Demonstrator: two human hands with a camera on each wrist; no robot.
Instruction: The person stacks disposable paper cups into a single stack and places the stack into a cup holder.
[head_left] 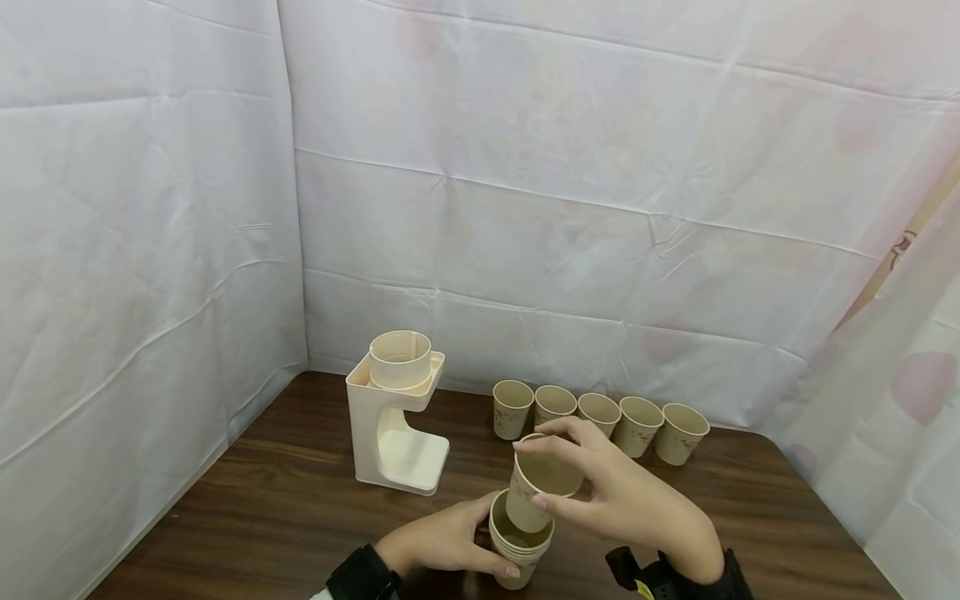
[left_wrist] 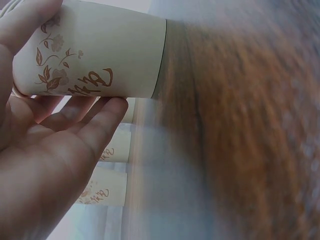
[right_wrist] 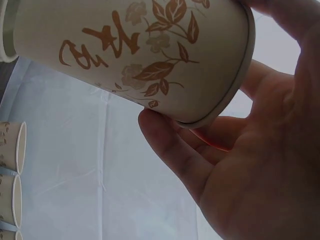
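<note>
My left hand (head_left: 453, 537) grips a short stack of nested paper cups (head_left: 525, 560) standing on the table near its front edge. Its thumb and fingers curl round the stack's sides. Just above, my right hand (head_left: 611, 479) pinches a single paper cup (head_left: 551, 475) near its rim. The bottom of that cup overlaps the stack's mouth in the head view. In the right wrist view the held cup (right_wrist: 150, 55) is tilted and shows brown flowers and characters. The left wrist view shows the stack's printed outer cup (left_wrist: 100, 50) close over the wood.
A row of several paper cups (head_left: 512, 410) stands upright along the back of the brown table (head_left: 300, 500). Left of them is a cream-coloured stand (head_left: 367, 442) with a round ring-like holder (head_left: 400, 367) on top. White curtains (head_left: 525, 233) hang behind and at the sides.
</note>
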